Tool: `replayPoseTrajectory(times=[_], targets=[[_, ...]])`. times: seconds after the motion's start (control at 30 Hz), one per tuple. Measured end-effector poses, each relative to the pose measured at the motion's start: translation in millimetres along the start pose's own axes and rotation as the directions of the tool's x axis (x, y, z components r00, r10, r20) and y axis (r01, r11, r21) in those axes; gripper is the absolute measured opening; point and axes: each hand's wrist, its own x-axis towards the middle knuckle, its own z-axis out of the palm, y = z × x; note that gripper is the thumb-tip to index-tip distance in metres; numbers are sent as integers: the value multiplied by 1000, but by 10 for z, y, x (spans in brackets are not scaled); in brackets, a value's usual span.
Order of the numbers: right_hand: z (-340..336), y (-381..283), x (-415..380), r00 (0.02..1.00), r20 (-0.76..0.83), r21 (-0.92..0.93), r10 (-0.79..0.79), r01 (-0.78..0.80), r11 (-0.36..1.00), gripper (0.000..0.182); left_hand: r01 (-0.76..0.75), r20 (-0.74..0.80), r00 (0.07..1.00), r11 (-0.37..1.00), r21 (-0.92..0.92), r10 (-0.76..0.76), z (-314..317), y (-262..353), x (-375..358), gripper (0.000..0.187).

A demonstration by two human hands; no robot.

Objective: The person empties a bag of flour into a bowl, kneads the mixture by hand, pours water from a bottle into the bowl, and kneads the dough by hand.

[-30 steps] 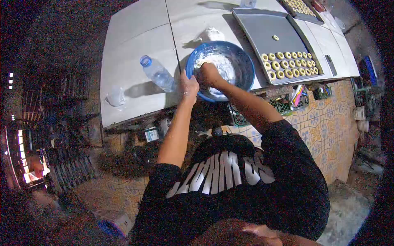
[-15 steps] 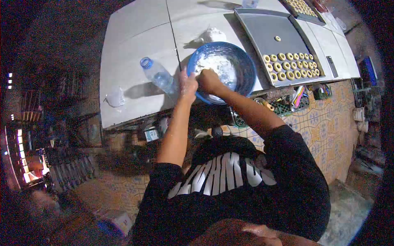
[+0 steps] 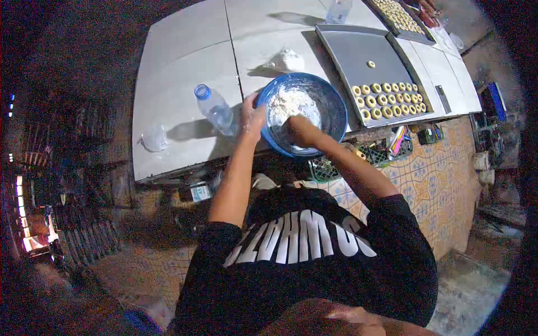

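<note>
A blue plastic bowl (image 3: 341,103) stands near the front edge of the white table, its inner wall smeared with white. In it lies a crumbly, floury mixture (image 3: 292,103). My left hand (image 3: 253,119) grips the bowl's left rim, thumb at the edge. Down inside the bowl, my right hand (image 3: 304,131) is curled at the near side of the mixture; its fingertips are hidden and slightly blurred. A clear plastic bottle (image 3: 216,112) with a blue neck stands just left of my left hand. Behind the bowl sits a small white bag (image 3: 290,60).
Right of the bowl, a metal tray (image 3: 364,53) holds rows of ring-shaped dough pieces (image 3: 386,101). Another filled tray (image 3: 399,17) lies farther back. A phone-like dark object (image 3: 443,99) is by the tray. Green baskets (image 3: 381,154) sit below the table edge.
My right hand has moved from the bowl's left side toward its near middle, away from my left hand. My left hand still holds the rim. The camera view has shifted slightly.
</note>
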Motion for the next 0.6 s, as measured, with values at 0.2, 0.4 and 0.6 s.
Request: replayPoseTrajectory(times=[0.2,0.4,0.6], targets=[[281,-224,33,978,-207,107,20,2,994,17,-81,114,991,994,68,73,-8,521,-136,37],[271,-186,609,876,-467,37,120,-116,993,24,-184,-130,966,949,258,223,95,240,-351,37],[220,-116,585,947,-299,39,116,-110,993,20,-82,-103,988,963,255,112,52,93,-295,44]])
